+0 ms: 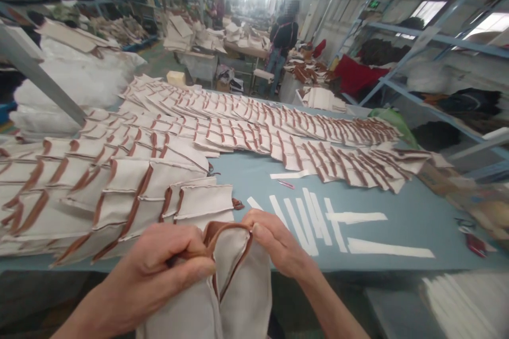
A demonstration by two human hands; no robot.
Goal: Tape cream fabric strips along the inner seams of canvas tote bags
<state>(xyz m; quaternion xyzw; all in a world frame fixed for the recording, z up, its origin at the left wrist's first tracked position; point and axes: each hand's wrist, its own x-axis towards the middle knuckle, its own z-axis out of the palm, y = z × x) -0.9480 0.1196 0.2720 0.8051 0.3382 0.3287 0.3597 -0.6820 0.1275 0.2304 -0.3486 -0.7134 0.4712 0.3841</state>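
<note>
The left hand (159,267) and right hand (278,241) are pinching the top of a brown-trimmed cream piece (244,291) at the near edge of the blue table (246,169). White strips (361,217) are lying right of centre toward that edge; cream stacks (119,212) are covering the left end. Beyond the far edge, a person (284,37) is standing; a green sign (374,4) is showing, too small to read.

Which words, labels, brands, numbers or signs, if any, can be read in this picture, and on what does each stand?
No text can be read.
Green patch, upper right: perhaps a sign, too small and blurred to read.
Held piece and white strips: no lettering visible.
</note>
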